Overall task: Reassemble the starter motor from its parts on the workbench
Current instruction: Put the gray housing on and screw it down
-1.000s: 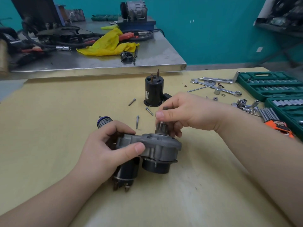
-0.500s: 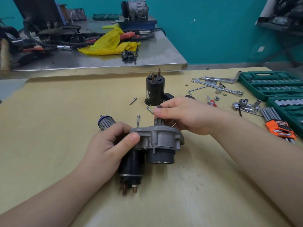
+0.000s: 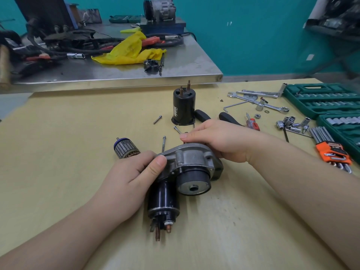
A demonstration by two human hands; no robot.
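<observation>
Tilted further toward the camera than a moment earlier, the grey cast-aluminium starter housing (image 3: 191, 158) now shows its round open bore. Left hand (image 3: 132, 178) clamps thumb and fingers on the housing's left flange; right hand (image 3: 218, 141) curls over its far edge. Its black cylindrical solenoid (image 3: 163, 199), copper terminals nearest the camera, rests on the yellow wooden workbench (image 3: 58, 152), near the ribbed armature (image 3: 125, 148) and black motor can (image 3: 183, 108).

Wooden bench (image 3: 68, 172): armature (image 3: 125, 148), black housing (image 3: 183, 108), bolts (image 3: 164, 143), socket cases (image 3: 321, 98).
</observation>
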